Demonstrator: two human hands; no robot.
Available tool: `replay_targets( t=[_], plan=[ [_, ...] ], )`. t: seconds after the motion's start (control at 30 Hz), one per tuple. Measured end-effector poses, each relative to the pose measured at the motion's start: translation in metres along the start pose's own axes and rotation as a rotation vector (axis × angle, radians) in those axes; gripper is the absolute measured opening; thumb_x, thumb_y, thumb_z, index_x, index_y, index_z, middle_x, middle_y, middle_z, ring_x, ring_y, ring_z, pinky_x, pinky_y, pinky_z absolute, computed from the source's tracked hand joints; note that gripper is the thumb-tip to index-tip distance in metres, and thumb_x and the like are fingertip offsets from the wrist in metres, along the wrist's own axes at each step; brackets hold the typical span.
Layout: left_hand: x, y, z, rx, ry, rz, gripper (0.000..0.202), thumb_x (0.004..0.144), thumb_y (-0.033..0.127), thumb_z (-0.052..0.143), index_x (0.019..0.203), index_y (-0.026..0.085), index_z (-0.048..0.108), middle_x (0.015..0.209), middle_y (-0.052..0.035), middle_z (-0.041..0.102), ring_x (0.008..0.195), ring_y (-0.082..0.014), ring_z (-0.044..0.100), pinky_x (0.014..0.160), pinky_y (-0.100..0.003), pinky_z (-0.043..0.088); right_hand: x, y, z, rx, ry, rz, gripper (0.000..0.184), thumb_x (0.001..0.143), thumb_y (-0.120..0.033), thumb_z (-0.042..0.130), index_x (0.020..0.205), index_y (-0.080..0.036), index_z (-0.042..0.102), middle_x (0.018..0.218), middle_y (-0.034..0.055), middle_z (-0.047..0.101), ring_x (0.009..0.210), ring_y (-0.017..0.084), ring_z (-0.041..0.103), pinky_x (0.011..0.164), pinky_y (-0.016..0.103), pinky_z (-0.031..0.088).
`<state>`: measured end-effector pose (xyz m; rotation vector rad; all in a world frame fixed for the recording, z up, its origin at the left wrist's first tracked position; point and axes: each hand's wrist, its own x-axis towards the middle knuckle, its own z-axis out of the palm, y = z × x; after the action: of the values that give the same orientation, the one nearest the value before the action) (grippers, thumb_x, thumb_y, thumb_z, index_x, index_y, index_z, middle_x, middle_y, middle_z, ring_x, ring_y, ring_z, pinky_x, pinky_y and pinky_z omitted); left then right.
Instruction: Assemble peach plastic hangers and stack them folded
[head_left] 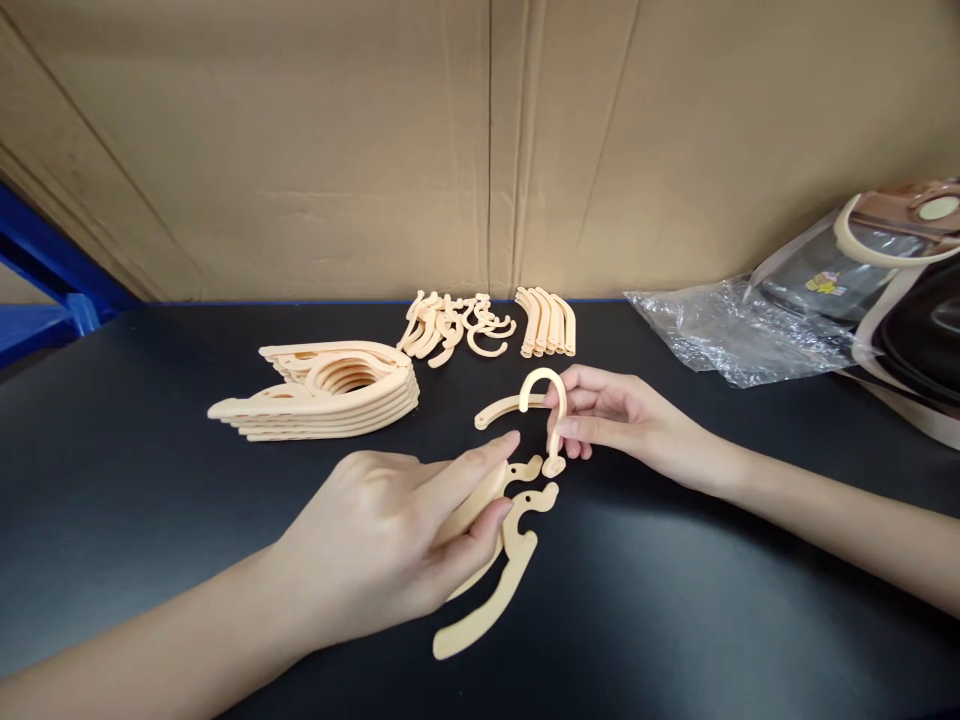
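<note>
Low in the middle, my left hand (405,520) is closed around a beige plastic hanger arm (480,505), its thumb underneath and its index finger stretched out above; the palm hides part of the piece. Just right of the thumb, a second curved hanger arm (491,605) with a small hole near its tip lies on the table. My right hand (600,410) pinches a beige hanger hook (560,400) upright by its stem, its round foot close to the tips of the hanger arms. Behind the hook, another curved piece (502,409) reaches toward the right fingers; I cannot tell whether they touch it.
On the black table (675,600), a stack of hanger frames (345,405) lies at left. Loose hooks (450,325) and a row of curved pieces (546,322) lie at the back. Clear plastic wrap (735,325) and a transparent bag (817,265) are at right. Cardboard (375,150) stands behind.
</note>
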<state>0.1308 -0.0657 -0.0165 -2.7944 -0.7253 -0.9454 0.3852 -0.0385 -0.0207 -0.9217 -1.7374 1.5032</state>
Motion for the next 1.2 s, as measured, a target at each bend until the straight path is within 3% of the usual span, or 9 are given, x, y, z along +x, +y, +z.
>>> replay_targets(
  t=[0.27,0.37,0.47,0.6,0.7,0.9,1.2],
  plan=[
    [0.003,0.001,-0.003,0.064,0.082,0.053,0.018,0.09,0.019,0.06,0.105,0.009,0.059,0.049,0.0118,0.043,0.037,-0.0077,0.04,0.042,-0.023,0.036,-0.001,-0.004,0.002,0.032,0.043,0.027,0.017,0.087,-0.031,0.069,0.093,-0.018,0.059,0.085,-0.0007,0.062,0.071,0.008,0.057,0.068,0.022,0.048],
    [0.002,0.0,0.0,0.068,0.071,0.083,0.006,0.091,0.02,0.059,0.087,0.016,0.058,0.051,0.0098,0.042,0.039,-0.0086,0.038,0.041,-0.026,0.032,-0.001,-0.005,0.003,0.117,0.026,0.03,0.017,0.086,-0.029,0.07,0.094,-0.018,0.059,0.085,-0.0009,0.061,0.067,0.007,0.056,0.065,0.022,0.048],
    [0.001,-0.003,0.005,0.103,0.049,0.109,0.02,0.094,0.025,0.056,0.075,0.02,0.053,0.052,0.0081,0.041,0.042,-0.0102,0.037,0.043,-0.028,0.029,-0.001,-0.006,0.003,0.195,-0.019,0.033,0.02,0.086,-0.028,0.07,0.098,-0.018,0.057,0.084,-0.0007,0.062,0.064,0.007,0.056,0.062,0.022,0.047],
    [0.003,-0.007,0.007,0.062,-0.004,0.072,0.012,0.099,0.024,0.052,0.091,0.017,0.059,0.065,0.0049,0.054,0.056,-0.0106,0.048,0.053,-0.025,0.037,-0.001,-0.006,0.003,0.219,-0.03,0.035,0.021,0.086,-0.026,0.07,0.099,-0.018,0.055,0.084,-0.0014,0.062,0.063,0.006,0.055,0.066,0.022,0.046],
    [0.006,-0.006,0.006,-0.005,-0.036,0.049,0.013,0.099,0.017,0.046,0.097,0.014,0.058,0.076,0.0008,0.059,0.066,-0.0129,0.048,0.059,-0.025,0.038,-0.001,-0.005,0.003,0.218,-0.022,0.029,0.021,0.087,-0.025,0.069,0.1,-0.019,0.055,0.085,-0.0016,0.062,0.064,0.006,0.054,0.067,0.021,0.046],
    [0.011,-0.005,0.002,-0.078,-0.134,0.107,0.019,0.092,0.008,0.044,0.106,0.01,0.056,0.081,-0.0036,0.056,0.072,-0.0166,0.042,0.061,-0.028,0.036,-0.001,-0.007,0.004,0.209,-0.03,0.038,0.026,0.088,-0.026,0.068,0.11,-0.018,0.057,0.083,-0.0015,0.063,0.064,0.006,0.053,0.067,0.021,0.045],
    [0.008,-0.006,0.002,-0.186,-0.194,0.091,0.02,0.095,0.011,0.045,0.113,0.012,0.053,0.084,-0.0009,0.057,0.07,-0.013,0.05,0.059,-0.024,0.039,0.0,-0.007,0.003,0.223,-0.032,0.053,0.029,0.088,-0.024,0.067,0.115,-0.019,0.059,0.087,0.0006,0.066,0.067,0.007,0.054,0.064,0.019,0.045]
  ],
)
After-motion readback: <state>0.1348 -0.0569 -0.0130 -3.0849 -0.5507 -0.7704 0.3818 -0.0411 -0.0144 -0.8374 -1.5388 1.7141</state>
